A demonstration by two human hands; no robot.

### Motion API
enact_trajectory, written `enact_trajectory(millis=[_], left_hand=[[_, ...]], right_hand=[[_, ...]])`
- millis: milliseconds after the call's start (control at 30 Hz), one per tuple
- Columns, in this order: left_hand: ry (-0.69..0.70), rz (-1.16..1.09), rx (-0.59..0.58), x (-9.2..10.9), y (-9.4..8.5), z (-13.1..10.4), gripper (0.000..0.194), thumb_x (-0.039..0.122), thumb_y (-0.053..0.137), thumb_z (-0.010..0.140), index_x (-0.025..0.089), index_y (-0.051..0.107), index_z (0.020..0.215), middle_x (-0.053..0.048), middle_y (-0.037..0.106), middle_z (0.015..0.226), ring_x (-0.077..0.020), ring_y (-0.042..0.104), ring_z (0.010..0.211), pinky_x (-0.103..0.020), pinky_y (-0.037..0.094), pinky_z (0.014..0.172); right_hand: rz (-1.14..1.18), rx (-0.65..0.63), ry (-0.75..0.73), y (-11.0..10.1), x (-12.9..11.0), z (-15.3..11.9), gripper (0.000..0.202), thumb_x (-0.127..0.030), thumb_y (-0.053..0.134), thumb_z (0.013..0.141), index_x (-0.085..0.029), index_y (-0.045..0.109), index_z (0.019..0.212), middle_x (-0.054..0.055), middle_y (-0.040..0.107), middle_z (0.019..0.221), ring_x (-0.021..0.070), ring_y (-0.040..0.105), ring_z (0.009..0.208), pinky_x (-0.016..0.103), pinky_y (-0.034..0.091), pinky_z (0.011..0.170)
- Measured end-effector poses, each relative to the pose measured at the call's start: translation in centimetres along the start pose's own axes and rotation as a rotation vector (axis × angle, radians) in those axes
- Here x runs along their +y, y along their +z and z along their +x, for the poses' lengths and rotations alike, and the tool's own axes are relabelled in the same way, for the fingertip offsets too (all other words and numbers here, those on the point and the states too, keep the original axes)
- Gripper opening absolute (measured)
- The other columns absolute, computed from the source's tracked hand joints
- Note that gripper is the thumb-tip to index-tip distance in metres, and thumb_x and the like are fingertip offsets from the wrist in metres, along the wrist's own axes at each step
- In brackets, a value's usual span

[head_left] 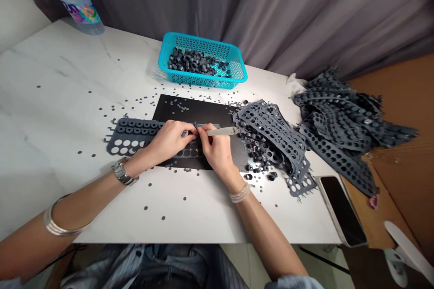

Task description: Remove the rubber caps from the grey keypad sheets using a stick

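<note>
A dark grey moulded rubber sheet (117, 137) lies across a black mat (169, 108), with rows of raised rings along its back and round holes in front. My left hand (174, 140) is closed on the sheet's middle, thumb and fingertips pinched at its back row. Pressed close beside it, my right hand (217, 146) grips a flat, pale, narrow tool (222, 131) whose blunt end points right. The tool's working tip is hidden by my fingers. Punched rubber sheets (271, 131) and loose rubber caps (256, 149) lie right of my right hand.
A turquoise basket (203, 82) of small rubber caps stands behind the mat. Small dark discs are scattered over the white table (111, 207). A water bottle (76, 2) stands back left. On the right are a heap of rubber sheets (339, 113) and a phone (342, 210).
</note>
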State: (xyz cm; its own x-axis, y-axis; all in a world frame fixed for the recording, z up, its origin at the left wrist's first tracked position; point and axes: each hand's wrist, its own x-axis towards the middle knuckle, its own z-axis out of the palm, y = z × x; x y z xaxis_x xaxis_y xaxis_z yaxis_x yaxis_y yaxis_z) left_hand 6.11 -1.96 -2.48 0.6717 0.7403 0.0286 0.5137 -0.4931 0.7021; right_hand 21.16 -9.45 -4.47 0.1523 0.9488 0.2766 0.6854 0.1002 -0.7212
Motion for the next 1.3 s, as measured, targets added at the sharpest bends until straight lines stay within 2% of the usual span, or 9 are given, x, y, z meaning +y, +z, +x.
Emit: enact_trajectory(millis=[133, 267, 367, 467, 667, 933, 1133, 1233, 1300], left_hand=[[-0.102, -0.237, -0.054, 0.3, -1.6, 0.0, 0.017, 0.035, 0.065, 0.078, 0.021, 0.074, 0.082, 0.005, 0.045, 0.055, -0.0077, 0.035, 0.051, -0.024, 0.025, 0.048], [-0.262, -0.910, 0.093, -0.1, -3.4, 0.3, 0.010, 0.025, 0.071, 0.076, 0.019, 0.069, 0.082, 0.003, 0.048, 0.064, -0.0051, 0.036, 0.052, -0.018, 0.024, 0.041], [-0.430, -1.376, 0.095, -0.6, -3.6, 0.6, 0.006, 0.015, 0.068, 0.077, 0.015, 0.067, 0.083, -0.001, 0.052, 0.072, -0.0042, 0.044, 0.056, -0.013, 0.030, 0.040], [-0.572, -1.581, 0.023, -0.6, -2.9, 0.7, 0.009, 0.012, 0.061, 0.083, 0.009, 0.067, 0.088, -0.008, 0.060, 0.082, -0.0067, 0.054, 0.064, -0.012, 0.041, 0.044], [-0.608, -1.717, -0.007, 0.4, -2.0, 0.6, 0.025, 0.006, 0.051, 0.086, 0.002, 0.064, 0.107, -0.019, 0.066, 0.103, -0.0184, 0.067, 0.093, -0.019, 0.057, 0.072], [-0.559, -1.847, -0.021, 1.0, -2.5, 1.1, 0.049, 0.026, 0.036, 0.094, -0.003, 0.046, 0.131, -0.027, 0.061, 0.119, -0.0283, 0.058, 0.118, -0.036, 0.053, 0.095], [-0.325, -1.713, 0.217, 3.7, -7.5, 10.0, 0.059, 0.044, 0.044, 0.089, 0.014, 0.038, 0.139, -0.020, 0.055, 0.126, -0.0337, 0.047, 0.127, -0.051, 0.049, 0.093], [-0.396, -1.554, 0.300, 4.9, -9.2, 13.8, 0.079, 0.060, 0.047, 0.081, 0.027, 0.022, 0.148, -0.016, 0.038, 0.146, -0.0392, 0.026, 0.140, -0.060, 0.046, 0.089], [-0.415, -1.404, 0.322, 5.1, -8.9, 13.8, 0.088, 0.062, 0.051, 0.077, 0.028, 0.016, 0.150, -0.016, 0.028, 0.153, -0.0388, 0.019, 0.143, -0.058, 0.047, 0.088]], right_hand=[[0.018, 0.027, 0.015, 0.1, -0.1, 0.1, 0.025, -0.034, 0.044, 0.095, -0.021, 0.063, 0.084, 0.002, 0.067, 0.077, 0.0157, 0.063, 0.069, 0.024, 0.044, 0.067], [0.133, 0.067, 0.130, -0.2, 0.0, 0.1, 0.031, -0.042, 0.044, 0.095, -0.021, 0.061, 0.078, -0.001, 0.061, 0.062, 0.0138, 0.058, 0.055, 0.023, 0.042, 0.057], [0.235, 0.104, 0.194, -0.5, 0.6, 0.1, 0.037, -0.047, 0.044, 0.094, -0.020, 0.060, 0.074, -0.001, 0.060, 0.062, 0.0122, 0.056, 0.052, 0.023, 0.042, 0.054], [0.328, 0.154, 0.237, -0.9, 1.3, 0.3, 0.038, -0.048, 0.046, 0.093, -0.020, 0.059, 0.072, -0.002, 0.058, 0.059, 0.0113, 0.055, 0.050, 0.022, 0.041, 0.051], [0.480, 0.283, 0.315, -2.0, 2.3, 0.8, 0.034, -0.049, 0.051, 0.090, -0.020, 0.056, 0.074, -0.004, 0.056, 0.052, 0.0111, 0.055, 0.044, 0.021, 0.043, 0.046], [0.521, 0.327, 0.311, -2.5, 2.0, 0.8, 0.034, -0.049, 0.053, 0.090, -0.018, 0.057, 0.075, -0.004, 0.056, 0.053, 0.0104, 0.054, 0.044, 0.021, 0.042, 0.044], [0.518, 0.302, 0.323, -2.1, 2.0, 0.8, 0.034, -0.049, 0.053, 0.089, -0.019, 0.056, 0.074, -0.004, 0.056, 0.053, 0.0107, 0.053, 0.044, 0.021, 0.042, 0.044], [0.513, 0.285, 0.325, -2.0, 2.2, 0.8, 0.034, -0.050, 0.053, 0.088, -0.019, 0.056, 0.073, -0.003, 0.055, 0.052, 0.0109, 0.053, 0.044, 0.021, 0.041, 0.043], [0.511, 0.272, 0.320, -2.0, 2.2, 0.7, 0.034, -0.049, 0.053, 0.088, -0.019, 0.056, 0.074, -0.003, 0.055, 0.053, 0.0109, 0.053, 0.045, 0.021, 0.041, 0.044]])
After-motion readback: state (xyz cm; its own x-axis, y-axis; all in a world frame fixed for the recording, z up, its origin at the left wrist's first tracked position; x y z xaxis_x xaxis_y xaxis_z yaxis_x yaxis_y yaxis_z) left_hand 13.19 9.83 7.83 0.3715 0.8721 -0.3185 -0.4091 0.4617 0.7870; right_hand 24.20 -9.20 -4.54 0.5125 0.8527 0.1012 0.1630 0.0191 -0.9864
